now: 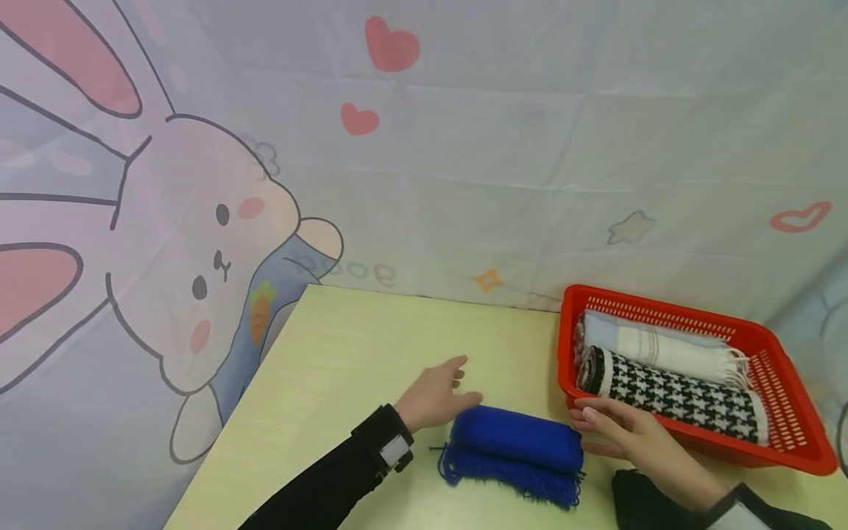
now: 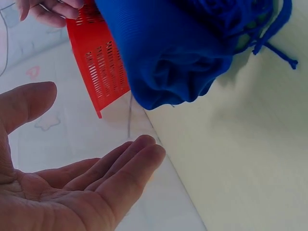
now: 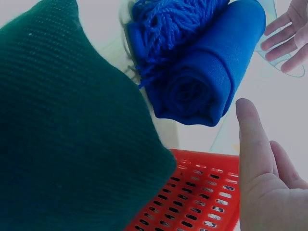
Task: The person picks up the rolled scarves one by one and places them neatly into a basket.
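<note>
A rolled blue scarf (image 1: 517, 442) with a fringed edge lies on the table between the two hands. The left hand (image 1: 437, 394) hovers just off its left end, fingers relaxed and thumb apart, holding nothing. At the scarf's right end is the right hand (image 1: 629, 434), fingers loosely extended, between the scarf and the red basket (image 1: 788, 368). In the right wrist view the coiled end of the blue scarf (image 3: 187, 96) faces the thumb, and a dark green knitted cloth (image 3: 72, 134) fills the left side. The left wrist view shows the scarf's other rolled end (image 2: 183, 77) beyond the left hand's fingertips.
Inside the basket lie a rolled black-and-white houndstooth scarf (image 1: 682, 397) and a pale blue and white fringed scarf (image 1: 662, 346). The dark cloth (image 1: 642, 500) sits below the right forearm. A printed curtain (image 1: 464, 184) hangs behind the pale yellow table (image 1: 358, 338).
</note>
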A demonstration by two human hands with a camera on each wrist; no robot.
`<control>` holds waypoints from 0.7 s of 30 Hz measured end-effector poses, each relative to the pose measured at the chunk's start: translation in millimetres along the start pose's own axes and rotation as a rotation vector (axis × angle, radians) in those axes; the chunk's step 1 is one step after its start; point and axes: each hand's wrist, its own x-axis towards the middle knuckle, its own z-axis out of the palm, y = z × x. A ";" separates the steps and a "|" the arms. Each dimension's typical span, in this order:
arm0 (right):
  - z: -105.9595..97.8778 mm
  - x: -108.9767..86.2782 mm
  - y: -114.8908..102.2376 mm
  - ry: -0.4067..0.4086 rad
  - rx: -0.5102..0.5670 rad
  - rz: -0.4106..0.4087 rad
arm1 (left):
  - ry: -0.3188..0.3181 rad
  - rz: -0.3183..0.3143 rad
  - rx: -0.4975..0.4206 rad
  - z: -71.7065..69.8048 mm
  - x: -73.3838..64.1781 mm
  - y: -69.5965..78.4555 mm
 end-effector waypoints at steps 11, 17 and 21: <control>-4.3 0.8 4.8 -0.029 0.012 -0.016 | 0.007 -0.034 -0.026 5.2 1.2 -5.0; -7.4 2.6 10.2 -0.034 0.030 -0.016 | 0.016 -0.046 -0.055 5.7 -1.9 -3.5; -7.9 3.6 13.1 -0.021 0.042 0.011 | 0.026 -0.066 -0.070 6.0 -2.3 -4.5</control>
